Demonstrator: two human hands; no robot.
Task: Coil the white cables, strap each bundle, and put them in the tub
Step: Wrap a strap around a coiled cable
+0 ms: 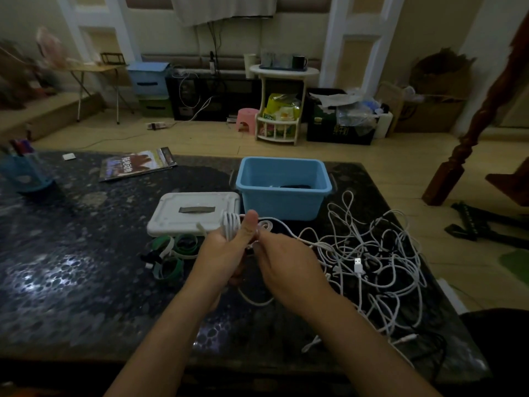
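My left hand (226, 247) grips a partly wound coil of white cable (231, 226), thumb up against the loops. My right hand (286, 263) pinches the same cable just right of the coil; its free length runs right into a tangled pile of white cables (378, 259) on the dark table. A loop of it hangs below my hands. The blue tub (282, 204) stands just behind my hands, with something dark inside. Green and white straps (171, 253) lie left of my left hand.
The tub's white lid (183, 207) lies flat left of the tub. A magazine (137, 166) and a blue pen holder (24, 173) sit at the table's far left. A USB plug (358, 265) pokes out of the pile. Beyond the table's right edge is the floor.
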